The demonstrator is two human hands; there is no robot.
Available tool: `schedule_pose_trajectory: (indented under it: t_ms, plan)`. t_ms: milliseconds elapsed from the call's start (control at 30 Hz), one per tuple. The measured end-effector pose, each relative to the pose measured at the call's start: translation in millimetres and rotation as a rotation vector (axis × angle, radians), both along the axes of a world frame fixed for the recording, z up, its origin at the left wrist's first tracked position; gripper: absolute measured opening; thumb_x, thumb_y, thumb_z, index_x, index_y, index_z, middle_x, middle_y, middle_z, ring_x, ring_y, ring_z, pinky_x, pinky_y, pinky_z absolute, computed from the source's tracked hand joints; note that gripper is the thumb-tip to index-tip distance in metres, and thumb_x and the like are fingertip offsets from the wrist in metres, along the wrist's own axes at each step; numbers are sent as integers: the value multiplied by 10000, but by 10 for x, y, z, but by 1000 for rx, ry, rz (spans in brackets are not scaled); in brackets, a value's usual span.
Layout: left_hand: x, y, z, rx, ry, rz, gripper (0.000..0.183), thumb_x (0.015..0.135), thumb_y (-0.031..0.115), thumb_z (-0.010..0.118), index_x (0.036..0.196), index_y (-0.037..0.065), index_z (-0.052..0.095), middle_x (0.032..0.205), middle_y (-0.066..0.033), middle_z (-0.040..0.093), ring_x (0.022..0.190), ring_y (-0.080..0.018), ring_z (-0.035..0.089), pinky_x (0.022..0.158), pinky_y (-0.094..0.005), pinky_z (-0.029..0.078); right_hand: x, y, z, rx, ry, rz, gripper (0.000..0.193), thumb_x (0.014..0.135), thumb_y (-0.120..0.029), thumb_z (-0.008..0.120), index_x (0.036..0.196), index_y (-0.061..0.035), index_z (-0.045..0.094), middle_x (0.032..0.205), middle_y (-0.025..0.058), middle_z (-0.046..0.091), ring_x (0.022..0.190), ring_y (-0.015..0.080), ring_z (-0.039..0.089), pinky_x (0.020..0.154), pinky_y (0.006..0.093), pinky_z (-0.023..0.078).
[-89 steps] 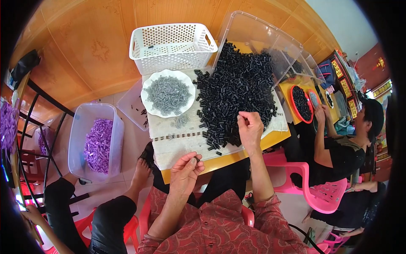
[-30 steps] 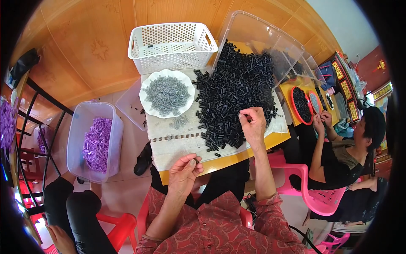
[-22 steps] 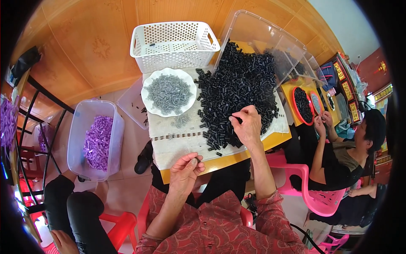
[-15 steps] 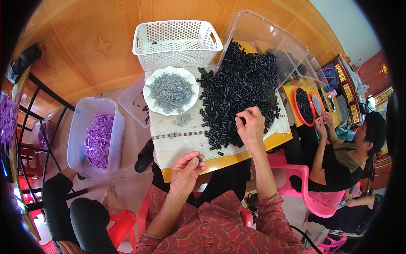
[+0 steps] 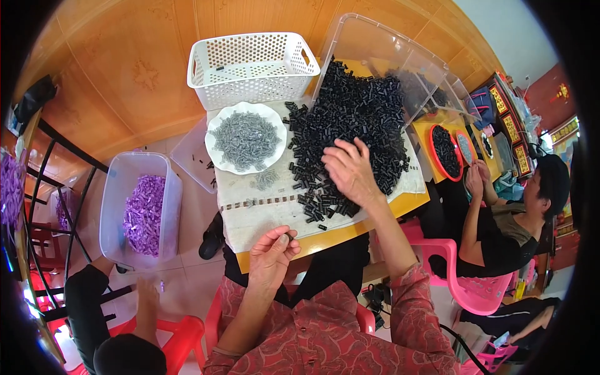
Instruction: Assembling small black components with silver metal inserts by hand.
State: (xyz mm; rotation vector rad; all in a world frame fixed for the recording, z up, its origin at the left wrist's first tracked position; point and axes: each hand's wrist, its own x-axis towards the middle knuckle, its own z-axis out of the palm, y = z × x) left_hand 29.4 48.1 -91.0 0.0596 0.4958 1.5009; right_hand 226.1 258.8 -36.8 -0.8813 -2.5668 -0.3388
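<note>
A heap of small black tube-shaped parts [image 5: 369, 106] covers the right part of the cloth-covered table. Over its near side is my right hand [image 5: 353, 174], fingers curved and apart; I see nothing held in it. At the table's front edge, my left hand [image 5: 270, 259] pinches a small black part [image 5: 290, 237] between thumb and fingers. The fingers hide most of that part. Left of the heap, a white scalloped plate [image 5: 214, 155] holds many small clear grey pieces [image 5: 245, 139]. A few more clear pieces [image 5: 267, 179] lie on the cloth [image 5: 250, 225] beside it.
Behind the plate stands a white perforated basket [image 5: 256, 89]. A clear plastic bin [image 5: 431, 59] lies tipped behind the heap. On the floor at left is a bin [image 5: 112, 206] with purple pieces. A co-worker [image 5: 500, 231] sits at right; another person [image 5: 94, 312] is at lower left.
My right hand has moved left and slightly away from me over the heap, its fingers spreading from a pinch. My left hand keeps its pinch. At lower left, the other person has bent forward.
</note>
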Motion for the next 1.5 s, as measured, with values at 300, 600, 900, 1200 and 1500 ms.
schedule_pose_trajectory:
  t_ms: [300, 600, 900, 1200, 1500]
  plan:
    - [5, 29, 9, -10, 3, -8, 207, 985, 13, 605, 1183, -8, 660, 1117, -165, 694, 900, -220, 688, 831, -368, 598, 365, 785, 229, 129, 1, -66, 176, 894, -124, 664, 1066, -89, 666, 1157, 29, 639, 1150, 223, 570, 1042, 459, 391]
    - [-9, 16, 24, -30, 23, -8, 211, 986, 12, 601, 1188, -3, 659, 1115, -166, 693, 893, -218, 686, 830, -369, 595, -91, 169, 194, -5, 70, 109, 244, 874, -115, 679, 1112, -66, 679, 1181, 82, 637, 1144, 247, 585, 1062, 463, 391]
    - [-15, 13, 67, -50, 91, -23, 206, 990, 36, 603, 1185, 29, 671, 1109, -139, 692, 891, -191, 655, 807, -340, 579, 126, 378, 59, 64, -95, 71, 159, 858, -178, 702, 988, -92, 676, 1128, 44, 637, 1199, 223, 549, 1123, 540, 323]
    - [2, 28, 69, -29, 93, -17, 210, 988, 33, 604, 1187, 31, 671, 1113, -147, 696, 889, -195, 660, 813, -342, 578, 430, 936, 226, 166, -60, -43, 202, 862, -132, 708, 1047, -80, 647, 1158, 43, 620, 1187, 232, 559, 1093, 484, 363]
    - [3, 30, 68, -39, 101, -18, 214, 987, 33, 605, 1192, 27, 667, 1114, -149, 695, 888, -195, 664, 817, -348, 580, 215, 672, 277, 55, 114, -31, 294, 855, -118, 707, 1145, -83, 672, 1166, 60, 615, 1100, 255, 568, 981, 421, 418]
